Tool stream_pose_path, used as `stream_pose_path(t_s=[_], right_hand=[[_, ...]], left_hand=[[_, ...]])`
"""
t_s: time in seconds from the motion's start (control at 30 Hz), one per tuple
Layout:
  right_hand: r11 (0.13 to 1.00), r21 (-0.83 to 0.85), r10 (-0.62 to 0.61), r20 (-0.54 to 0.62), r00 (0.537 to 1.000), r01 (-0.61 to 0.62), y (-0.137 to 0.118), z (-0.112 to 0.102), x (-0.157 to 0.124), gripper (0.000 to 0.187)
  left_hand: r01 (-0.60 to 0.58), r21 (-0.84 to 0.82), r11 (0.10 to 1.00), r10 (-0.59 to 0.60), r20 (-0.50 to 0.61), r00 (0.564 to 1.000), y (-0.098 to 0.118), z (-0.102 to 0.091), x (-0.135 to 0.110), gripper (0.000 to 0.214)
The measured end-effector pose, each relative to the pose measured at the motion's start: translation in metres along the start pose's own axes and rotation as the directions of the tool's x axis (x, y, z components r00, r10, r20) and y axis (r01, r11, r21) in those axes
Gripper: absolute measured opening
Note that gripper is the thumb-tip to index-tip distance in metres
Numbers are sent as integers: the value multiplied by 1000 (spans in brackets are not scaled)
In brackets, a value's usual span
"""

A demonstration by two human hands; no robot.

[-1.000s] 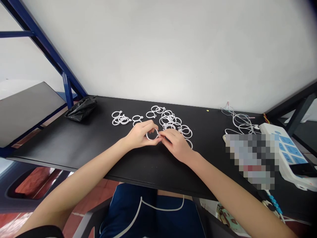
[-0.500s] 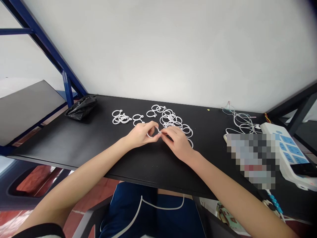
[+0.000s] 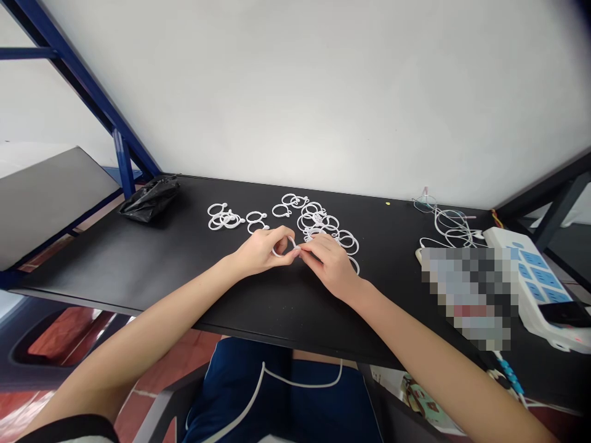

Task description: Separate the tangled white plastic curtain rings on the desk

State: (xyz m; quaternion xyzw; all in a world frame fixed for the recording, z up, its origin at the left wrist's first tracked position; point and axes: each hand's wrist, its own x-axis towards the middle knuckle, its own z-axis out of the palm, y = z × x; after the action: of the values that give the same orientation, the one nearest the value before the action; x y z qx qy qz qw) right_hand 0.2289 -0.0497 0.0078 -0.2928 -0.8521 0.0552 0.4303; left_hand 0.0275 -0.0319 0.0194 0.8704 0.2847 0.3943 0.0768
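A white curtain ring (image 3: pixel 292 242) is held upright over the black desk, its small eyelet end between my two hands. My left hand (image 3: pixel 259 251) curls around the ring, thumb and fingers closed on it. From the other side, my right hand (image 3: pixel 329 259) pinches at the eyelet end with thumb and forefinger; the fingertips hide the exact contact. Just beyond my right hand lies a loose pile of white curtain rings (image 3: pixel 330 219). Past my left hand are two more rings (image 3: pixel 253 213) and a small overlapping cluster (image 3: pixel 217 229).
The black desk (image 3: pixel 175 264) meets a white wall (image 3: pixel 295 92). A black plastic bag (image 3: pixel 150 198) sits at its left end. Coiled white cables (image 3: pixel 455 226), a blurred-out device (image 3: pixel 471 295) and a white power strip (image 3: pixel 530 271) lie to the right. Blue metal framing (image 3: pixel 92 92) slopes at left.
My hands stay nearly in place on the same curtain ring, with the fingertips shifting slightly at its eyelet end. The camera view has shifted very slightly.
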Motion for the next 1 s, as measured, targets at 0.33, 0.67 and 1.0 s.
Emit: stream_pose_path(t_s=[0.33, 0.67, 1.0], right_hand=[[1000, 5, -21, -24, 999, 21, -1, 0, 1, 15], [999, -2, -35, -29, 999, 35, 0, 0, 1, 10], [995, -64, 72, 14, 997, -71, -7, 2, 6, 14]], left_hand=[[-2, 15, 1000, 2, -7, 1000, -3, 1, -2, 18], [9, 9, 1000, -9, 4, 1000, -3, 0, -1, 18], [-27, 457, 889, -33, 122, 992, -14, -23, 9, 37]])
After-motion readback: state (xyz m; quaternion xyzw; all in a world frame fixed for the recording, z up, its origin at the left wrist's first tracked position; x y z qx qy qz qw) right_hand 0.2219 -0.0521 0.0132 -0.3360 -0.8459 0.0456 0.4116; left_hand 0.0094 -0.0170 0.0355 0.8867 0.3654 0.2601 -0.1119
